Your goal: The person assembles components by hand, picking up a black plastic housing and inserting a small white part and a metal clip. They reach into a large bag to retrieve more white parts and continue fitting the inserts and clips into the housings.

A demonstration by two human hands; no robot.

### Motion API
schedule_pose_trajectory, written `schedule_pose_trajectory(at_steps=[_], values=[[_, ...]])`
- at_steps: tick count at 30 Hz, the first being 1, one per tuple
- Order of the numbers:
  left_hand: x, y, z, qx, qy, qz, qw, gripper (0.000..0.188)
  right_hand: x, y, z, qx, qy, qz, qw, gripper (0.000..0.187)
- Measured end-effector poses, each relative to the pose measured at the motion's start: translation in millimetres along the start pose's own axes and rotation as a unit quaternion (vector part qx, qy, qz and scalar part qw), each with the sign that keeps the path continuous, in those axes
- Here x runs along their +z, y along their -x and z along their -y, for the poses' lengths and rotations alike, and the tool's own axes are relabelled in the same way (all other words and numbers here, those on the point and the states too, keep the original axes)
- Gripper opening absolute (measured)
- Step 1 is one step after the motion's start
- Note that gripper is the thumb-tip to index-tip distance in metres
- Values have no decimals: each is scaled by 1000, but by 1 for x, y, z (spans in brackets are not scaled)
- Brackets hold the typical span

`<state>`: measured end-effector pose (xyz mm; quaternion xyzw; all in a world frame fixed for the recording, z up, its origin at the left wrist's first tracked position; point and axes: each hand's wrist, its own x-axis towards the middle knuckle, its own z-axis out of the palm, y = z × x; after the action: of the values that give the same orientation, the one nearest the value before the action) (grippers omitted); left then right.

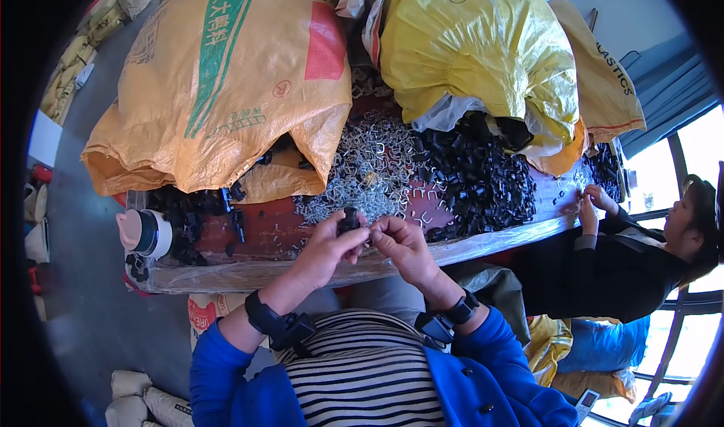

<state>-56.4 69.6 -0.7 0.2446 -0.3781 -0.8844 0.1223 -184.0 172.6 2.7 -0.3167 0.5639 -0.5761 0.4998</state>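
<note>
- The left hand (326, 247) is clamped on 1 black part (350, 218); its long side seems to point away from the body.
- The right hand (407, 249) is just to the right of the part, fingertips together; I cannot tell what they pinch.
- Past the 2 hands, metal clips (369, 178) lie on the bench (260, 227).

- The left hand (332, 244) grips 1 small black part (350, 219) over the near edge of the table (260, 229).
- The right hand (407, 250) has its fingertips pinched close beside the left thumb; what they hold is too small to tell.
- Silvery U-shaped pieces (369, 159) lie heaped on the far side, black pieces (490, 189) to their right.
- 2 sacks sit farther: an orange sack (249, 73) left, a yellow sack (475, 50) right.
- A pink-and-white cup (151, 233) stands far left of the hands.
- At right, 1 co-worker (603, 269) has 2 hands raised together.
</note>
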Motion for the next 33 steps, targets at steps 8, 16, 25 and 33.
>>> schedule_pose_trajectory(at_steps=[8, 16, 25, 33], values=[[-4, 2, -5, -65, 80, 64, 993, 33, 1, -2, 24, -215, 338, -1, 917, 7], [-5, 7, 4, -60, 3, 51, 997, 32, 1, 1, 20, -340, 484, 33, 806, 17], [1, 16, 13, -85, -54, 61, 993, 30, 7, 15, 29, -305, 545, 40, 780, 10], [5, 15, 7, -124, 23, 64, 990, 26, 0, 7, 35, -229, 493, 71, 836, 7]])
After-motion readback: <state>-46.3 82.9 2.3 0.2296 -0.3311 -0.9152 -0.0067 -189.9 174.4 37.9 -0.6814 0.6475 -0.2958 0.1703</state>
